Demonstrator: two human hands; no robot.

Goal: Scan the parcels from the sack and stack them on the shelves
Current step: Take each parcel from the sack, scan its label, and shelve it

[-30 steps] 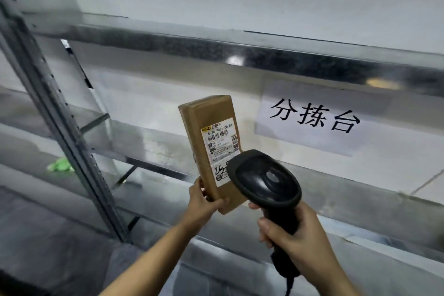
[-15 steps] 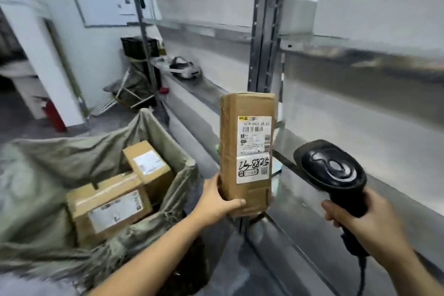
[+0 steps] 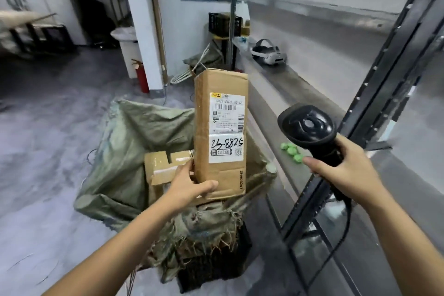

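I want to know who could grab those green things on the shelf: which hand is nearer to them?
Right. The right hand, holding the scanner, sits just beside the green objects; the left hand grips the parcel over the sack.

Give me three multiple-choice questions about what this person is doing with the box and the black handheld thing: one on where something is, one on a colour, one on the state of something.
1. Where is the white headset?
A. on the metal shelf
B. in the sack
C. on the floor

2. What colour is the woven sack?
A. blue
B. dull green
C. white

3. How is the tall parcel held?
A. flat on the shelf
B. upside down in both hands
C. upright in the left hand, label toward the camera

Answers:
1. A, as it sits far along the shelf.
2. B, as its cloth is a faded green around the parcels left inside.
3. C, as the left hand grips its lower end while the right hand holds the scanner off to one side.
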